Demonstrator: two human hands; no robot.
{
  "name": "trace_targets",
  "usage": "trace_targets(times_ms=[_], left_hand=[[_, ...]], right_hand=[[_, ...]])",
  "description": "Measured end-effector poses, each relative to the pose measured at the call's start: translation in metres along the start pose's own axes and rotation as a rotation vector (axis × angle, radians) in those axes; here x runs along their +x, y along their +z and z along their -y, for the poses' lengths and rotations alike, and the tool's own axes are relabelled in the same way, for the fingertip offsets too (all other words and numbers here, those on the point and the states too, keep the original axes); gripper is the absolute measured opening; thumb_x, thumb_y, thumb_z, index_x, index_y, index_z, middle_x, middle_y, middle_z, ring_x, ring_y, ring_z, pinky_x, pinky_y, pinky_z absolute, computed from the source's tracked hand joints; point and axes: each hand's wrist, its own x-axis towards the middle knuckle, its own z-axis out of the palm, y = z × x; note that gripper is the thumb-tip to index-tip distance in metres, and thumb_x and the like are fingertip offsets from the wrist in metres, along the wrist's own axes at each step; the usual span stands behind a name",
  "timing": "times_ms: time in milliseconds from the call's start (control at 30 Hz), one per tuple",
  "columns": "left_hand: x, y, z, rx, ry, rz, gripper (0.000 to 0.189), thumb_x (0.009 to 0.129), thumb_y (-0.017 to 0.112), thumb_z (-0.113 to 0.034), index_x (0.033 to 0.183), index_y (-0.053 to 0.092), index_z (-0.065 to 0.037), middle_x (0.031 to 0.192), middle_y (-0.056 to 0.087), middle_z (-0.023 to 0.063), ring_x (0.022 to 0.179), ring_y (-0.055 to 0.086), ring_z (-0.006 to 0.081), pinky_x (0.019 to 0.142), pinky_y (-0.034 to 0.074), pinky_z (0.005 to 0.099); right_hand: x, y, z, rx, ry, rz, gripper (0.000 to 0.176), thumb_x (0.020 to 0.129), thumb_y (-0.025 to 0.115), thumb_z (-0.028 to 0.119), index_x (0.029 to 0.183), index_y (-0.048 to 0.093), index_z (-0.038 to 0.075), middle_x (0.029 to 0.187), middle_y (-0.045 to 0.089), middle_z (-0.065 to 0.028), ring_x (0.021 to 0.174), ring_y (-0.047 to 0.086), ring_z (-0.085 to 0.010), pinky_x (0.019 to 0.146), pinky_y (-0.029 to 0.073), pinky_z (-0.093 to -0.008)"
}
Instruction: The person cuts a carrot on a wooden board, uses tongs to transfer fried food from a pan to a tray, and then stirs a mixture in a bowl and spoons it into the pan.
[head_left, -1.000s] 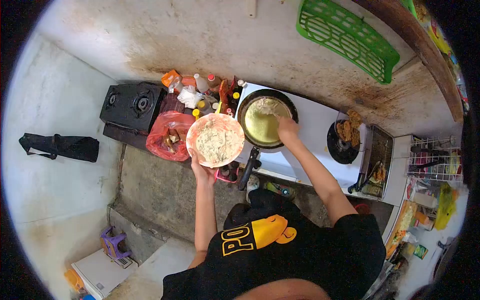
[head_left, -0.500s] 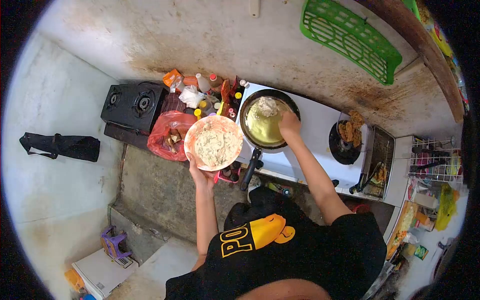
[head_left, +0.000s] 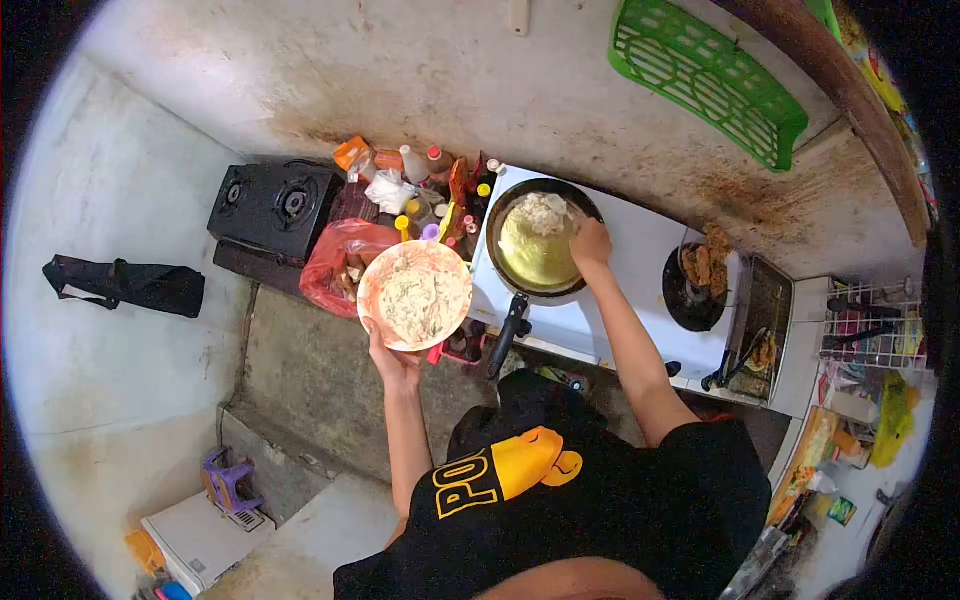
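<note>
My left hand (head_left: 392,362) grips the near edge of a round bowl (head_left: 364,318) filled with a pale, lumpy batter (head_left: 418,292) with greenish bits. To its right, a dark frying pan (head_left: 490,240) with pale yellow oil (head_left: 535,250) sits on the white stove. A lump of batter (head_left: 543,214) lies in the oil near the pan's far side. My right hand (head_left: 590,246) is over the pan's right part, its fingers closed toward the lump; what they hold, if anything, is too small to make out.
The pan's black handle (head_left: 508,335) sticks out toward my body. Fried pieces (head_left: 707,264) rest above a dark burner (head_left: 690,300) on the right. Left of the stove are bottles (head_left: 412,165), a red plastic bag (head_left: 325,270) and a black two-burner stove (head_left: 275,205). A green rack (head_left: 710,80) hangs above.
My left hand and the bowl have moved slightly left and down, away from the pan. My right hand has shifted a little right and up relative to the pan.
</note>
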Motion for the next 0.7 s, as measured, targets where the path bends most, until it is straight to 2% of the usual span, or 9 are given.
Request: trace_targets(times_ms=[167, 233, 300, 367, 433, 533, 567, 633, 700], left_hand=[[-0.003, -0.005, -0.003, -0.074, 0.006, -0.039, 0.069, 0.093, 0.035, -0.058, 0.145, 0.024, -0.014, 0.141, 0.04, 0.0159, 0.12, 0.051, 0.0393, 0.083, 0.051, 0.0606], [-0.004, -0.013, -0.002, -0.061, 0.0, -0.036, 0.07, 0.093, 0.035, -0.059, 0.145, 0.024, -0.014, 0.141, 0.04, 0.016, 0.12, 0.05, 0.0395, 0.083, 0.051, 0.0607], [-0.005, -0.017, -0.003, -0.044, -0.006, -0.03, 0.071, 0.093, 0.035, -0.06, 0.145, 0.023, -0.014, 0.141, 0.04, 0.0162, 0.12, 0.05, 0.0397, 0.084, 0.051, 0.0609], [-0.008, -0.015, -0.006, -0.039, -0.004, -0.043, 0.072, 0.092, 0.038, -0.06, 0.143, 0.028, -0.011, 0.137, 0.046, 0.0141, 0.116, 0.055, 0.0341, 0.084, 0.054, 0.0525], [-0.012, -0.009, -0.009, -0.027, -0.01, -0.048, 0.072, 0.092, 0.038, -0.061, 0.143, 0.028, -0.012, 0.137, 0.046, 0.0142, 0.116, 0.055, 0.0345, 0.084, 0.054, 0.0532], [-0.015, -0.01, -0.007, -0.013, -0.024, -0.049, 0.073, 0.091, 0.039, -0.062, 0.143, 0.028, -0.012, 0.137, 0.046, 0.0143, 0.115, 0.055, 0.035, 0.083, 0.054, 0.0541], [-0.014, -0.011, -0.007, -0.008, -0.03, -0.042, 0.073, 0.091, 0.039, -0.062, 0.143, 0.028, -0.013, 0.137, 0.046, 0.0144, 0.115, 0.055, 0.0352, 0.082, 0.054, 0.0542], [-0.013, -0.013, -0.006, -0.001, -0.032, -0.025, 0.073, 0.091, 0.039, -0.062, 0.143, 0.028, -0.013, 0.137, 0.046, 0.0144, 0.116, 0.055, 0.0351, 0.082, 0.054, 0.0546], [-0.012, -0.013, -0.004, 0.003, -0.039, 0.002, 0.072, 0.091, 0.04, -0.062, 0.143, 0.029, -0.013, 0.137, 0.046, 0.0144, 0.116, 0.055, 0.0351, 0.083, 0.053, 0.0549]], right_hand=[[-0.022, 0.001, -0.009, -0.024, -0.196, 0.01, 0.024, 0.087, 0.054, 0.023, 0.093, 0.067, 0.004, 0.094, 0.066, -0.0196, 0.09, 0.064, -0.0389, 0.075, 0.051, -0.0515], [-0.034, -0.02, -0.003, -0.14, -0.129, 0.185, 0.02, 0.083, 0.056, 0.018, 0.097, 0.069, 0.012, 0.096, 0.067, -0.0162, 0.09, 0.064, -0.035, 0.077, 0.051, -0.0463], [-0.023, -0.014, -0.005, -0.129, -0.093, 0.159, 0.021, 0.085, 0.055, 0.019, 0.098, 0.069, 0.013, 0.097, 0.067, -0.0154, 0.09, 0.064, -0.0344, 0.077, 0.051, -0.046], [-0.016, -0.01, -0.007, -0.117, -0.054, 0.127, 0.021, 0.086, 0.053, 0.019, 0.099, 0.069, 0.014, 0.098, 0.067, -0.0146, 0.091, 0.064, -0.0337, 0.078, 0.051, -0.0457], [-0.014, -0.015, -0.003, -0.045, -0.036, 0.039, 0.022, 0.087, 0.052, 0.022, 0.1, 0.069, 0.015, 0.097, 0.067, -0.0141, 0.092, 0.064, -0.0329, 0.078, 0.051, -0.0452], [-0.002, -0.013, -0.009, -0.103, 0.063, 0.059, 0.022, 0.088, 0.051, 0.023, 0.099, 0.069, 0.016, 0.097, 0.067, -0.014, 0.091, 0.064, -0.0332, 0.078, 0.051, -0.0452], [-0.001, -0.013, -0.014, -0.101, 0.062, 0.057, 0.022, 0.088, 0.051, 0.023, 0.099, 0.069, 0.016, 0.097, 0.067, -0.014, 0.091, 0.064, -0.0332, 0.078, 0.051, -0.0452], [-0.008, -0.021, -0.018, -0.083, -0.033, -0.038, 0.022, 0.087, 0.055, 0.021, 0.096, 0.069, 0.007, 0.097, 0.068, -0.0173, 0.093, 0.065, -0.035, 0.078, 0.052, -0.0447], [-0.015, -0.035, -0.018, -0.08, -0.007, 0.019, 0.021, 0.086, 0.056, 0.02, 0.095, 0.069, 0.006, 0.097, 0.068, -0.0179, 0.094, 0.065, -0.0354, 0.079, 0.052, -0.0449]])
